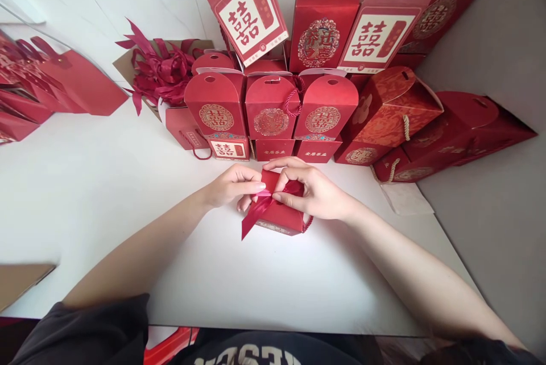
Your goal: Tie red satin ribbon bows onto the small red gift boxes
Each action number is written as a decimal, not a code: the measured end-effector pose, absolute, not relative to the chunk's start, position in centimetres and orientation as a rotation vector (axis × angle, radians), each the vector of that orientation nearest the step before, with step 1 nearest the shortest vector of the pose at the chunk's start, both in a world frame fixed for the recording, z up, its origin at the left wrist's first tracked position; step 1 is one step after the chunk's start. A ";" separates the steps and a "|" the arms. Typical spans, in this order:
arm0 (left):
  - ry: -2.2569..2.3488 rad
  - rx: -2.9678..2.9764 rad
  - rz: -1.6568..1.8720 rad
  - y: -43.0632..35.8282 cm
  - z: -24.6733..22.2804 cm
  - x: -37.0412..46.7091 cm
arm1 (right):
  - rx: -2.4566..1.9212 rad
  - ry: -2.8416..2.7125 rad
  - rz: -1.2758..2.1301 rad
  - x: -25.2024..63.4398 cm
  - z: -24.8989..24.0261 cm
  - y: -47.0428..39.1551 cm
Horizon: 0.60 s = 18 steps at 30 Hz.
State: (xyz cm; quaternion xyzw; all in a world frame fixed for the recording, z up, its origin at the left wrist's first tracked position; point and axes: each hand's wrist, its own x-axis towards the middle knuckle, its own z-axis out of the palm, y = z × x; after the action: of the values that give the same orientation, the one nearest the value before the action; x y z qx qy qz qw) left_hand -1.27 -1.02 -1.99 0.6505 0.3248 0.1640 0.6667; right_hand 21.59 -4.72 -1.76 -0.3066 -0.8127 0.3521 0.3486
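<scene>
Red satin ribbon (261,209) pinched between two bare hands over a small red box (280,212) on the white table (106,194).

The left hand (232,185) has thumb and forefinger closed on the ribbon at the box's top, its other fingers curled beneath; the right hand (307,190) is likewise closed, fingertips nipping the ribbon just beside the left's, palm resting on the box. One ribbon tail hangs off the box's near left corner. The box lies near the table's middle, a cord handle (307,223) showing at its right end. Beyond it, at the far side, stand rows of red gift boxes (273,112), with more toppled to the right (430,132). Far left lies a heap of loose ribbons (160,69), and flat red bags (63,83) beyond that.
</scene>
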 end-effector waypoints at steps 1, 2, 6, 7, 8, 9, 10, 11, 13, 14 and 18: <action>0.730 1.458 0.370 -1.0 -2.1 -1.3 | -0.776 -2.094 0.929 21.7 -1.9 -4.6; 0.725 1.451 0.377 -1.0 -2.2 -1.3 | -0.760 -2.085 0.941 21.7 -2.0 -4.5; 0.691 1.451 0.424 -1.0 -2.3 -1.4 | -0.746 -2.084 1.025 22.2 -1.7 -4.3; 0.682 1.454 0.421 -1.0 -2.2 -1.4 | -0.757 -2.077 1.052 22.4 -1.3 -4.4; 0.677 1.456 0.414 -1.1 -2.1 -1.4 | -0.771 -2.067 1.060 22.6 -0.8 -4.4; 0.677 1.452 0.407 -1.1 -2.0 -1.4 | -0.786 -2.061 1.044 22.9 -0.3 -4.5; 0.685 1.444 0.405 -1.2 -1.8 -1.3 | -0.802 -2.070 0.996 23.2 0.3 -4.7; 0.698 1.434 0.406 -1.3 -1.8 -1.3 | -0.812 -2.100 0.925 23.5 0.8 -4.8; 0.727 1.419 0.422 -1.5 -1.7 -1.2 | -0.827 -2.208 0.773 24.0 1.7 -5.0; 0.738 1.419 0.438 -1.5 -1.7 -1.1 | -0.835 -2.268 0.714 24.2 1.9 -5.1; 0.752 1.459 0.543 -1.8 -1.8 -0.8 | -0.896 -2.416 0.584 24.1 2.0 -5.3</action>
State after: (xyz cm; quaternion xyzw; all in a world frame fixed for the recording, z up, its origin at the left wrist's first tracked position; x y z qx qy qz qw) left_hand -0.83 -1.79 -1.82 0.6418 0.3309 0.2391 0.6492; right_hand 24.14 -5.34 2.01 -0.3286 -0.8860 0.2143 0.2473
